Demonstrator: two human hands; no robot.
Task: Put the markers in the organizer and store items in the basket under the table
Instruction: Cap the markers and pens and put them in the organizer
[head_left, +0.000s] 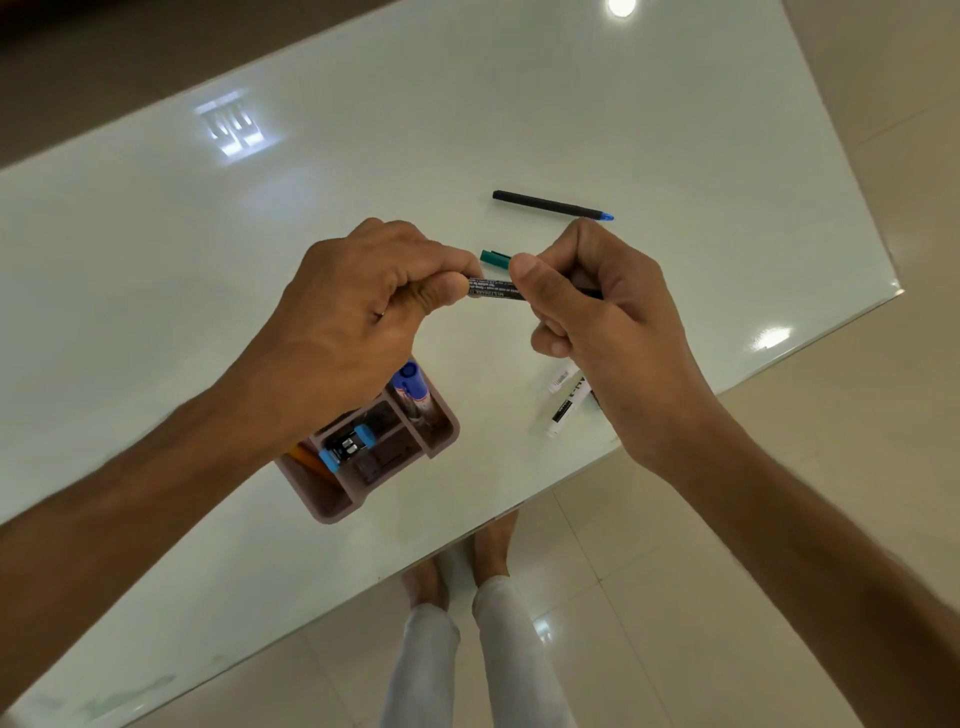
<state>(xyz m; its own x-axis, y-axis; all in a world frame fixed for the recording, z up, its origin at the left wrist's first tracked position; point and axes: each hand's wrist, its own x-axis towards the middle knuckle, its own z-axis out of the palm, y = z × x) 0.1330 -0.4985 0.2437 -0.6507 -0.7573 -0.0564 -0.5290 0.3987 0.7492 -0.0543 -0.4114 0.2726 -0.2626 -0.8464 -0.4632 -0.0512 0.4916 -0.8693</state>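
Both hands, left hand (358, 306) and right hand (597, 312), pinched one black marker (493, 289) between them above the table (156, 260). Only a blue-capped marker (410, 389) stood in the organizer (441, 441); the black pen (550, 204), a green cap (494, 256) and white markers (563, 402) were left, and no basket showed.

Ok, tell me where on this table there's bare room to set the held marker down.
Bare glass table runs wide left of the left hand and beyond the black pen to the far edge. Another free patch lies by the near edge, left of the organizer. It is crowded around the green cap, and near the white markers under the right hand.
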